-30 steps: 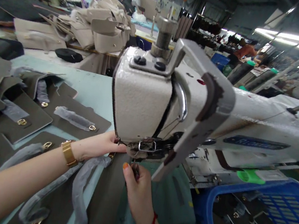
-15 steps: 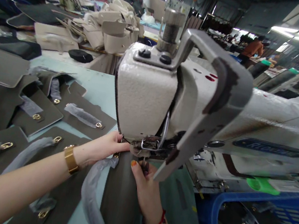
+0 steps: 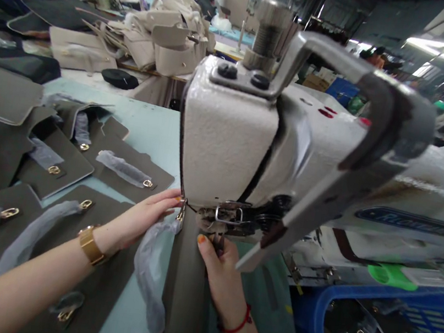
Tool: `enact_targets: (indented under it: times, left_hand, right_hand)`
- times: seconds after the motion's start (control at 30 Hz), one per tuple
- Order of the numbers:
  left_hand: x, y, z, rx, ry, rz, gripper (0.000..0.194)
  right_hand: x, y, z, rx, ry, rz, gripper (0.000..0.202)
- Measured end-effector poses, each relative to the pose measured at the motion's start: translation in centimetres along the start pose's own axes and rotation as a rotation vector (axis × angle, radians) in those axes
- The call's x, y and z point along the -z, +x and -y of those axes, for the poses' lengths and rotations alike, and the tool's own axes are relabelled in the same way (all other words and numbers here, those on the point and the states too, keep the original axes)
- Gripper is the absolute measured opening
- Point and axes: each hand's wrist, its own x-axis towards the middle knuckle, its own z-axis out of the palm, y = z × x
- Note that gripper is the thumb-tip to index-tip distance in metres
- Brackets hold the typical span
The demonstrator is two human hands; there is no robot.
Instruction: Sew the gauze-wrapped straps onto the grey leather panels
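Observation:
A long grey-brown bag panel (image 3: 186, 295) lies under the head of a white sewing machine (image 3: 228, 139). On the panel's left side hangs a strap handle wrapped in clear plastic (image 3: 146, 266), with gold metal rings at its ends. My left hand (image 3: 143, 219) is open, fingers stretched forward beside the handle's upper gold ring (image 3: 180, 215). Just below the needle area, my right hand (image 3: 224, 275) is closed at the panel's right edge, thumb on top. Its curled fingers are partly hidden, and a small dark piece between them is unclear.
More grey-brown panels (image 3: 126, 135) with plastic-wrapped handles cover the light blue table (image 3: 157, 123) on the left. A blue plastic basket (image 3: 314, 314) of similar pieces stands at the right. Beige bags (image 3: 172, 53) are piled behind. The machine's bent metal guard (image 3: 355, 170) juts out above my right hand.
My left hand has drawn slightly back and left, its fingers now straighter. The handle's lower gold ring has come into view. The view has shifted, so the machine appears larger and further right.

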Motion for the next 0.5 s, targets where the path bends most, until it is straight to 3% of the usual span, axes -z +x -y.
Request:
enact_targets:
  times: [0.17,0.27,0.33,0.43,0.5]
  left_hand:
    - [1.4,-3.7,3.9,0.186,-0.102,0.207,0.042]
    - [0.8,-4.8,4.6,0.124,-0.099,0.283,0.046]
    - [-0.1,-4.5,4.5,0.064,-0.073,0.269,0.046]
    - [-1.4,-3.2,4.3,-0.048,-0.032,0.225,0.039]
    - [-2.1,-2.4,4.0,-0.108,0.002,0.206,0.033]
  right_hand:
    - [0.0,-0.4,-0.7,-0.055,0.085,0.041,0.035]
    - [0.0,-1.2,-0.8,-0.042,0.077,0.055,0.035]
    - [0.3,-2.2,-0.8,0.002,-0.022,0.078,0.039]
    - [2.9,-4.3,-0.1,0.06,-0.197,0.098,0.04]
    - [7.1,-6.0,1.2,0.091,-0.269,-0.019,0.036]
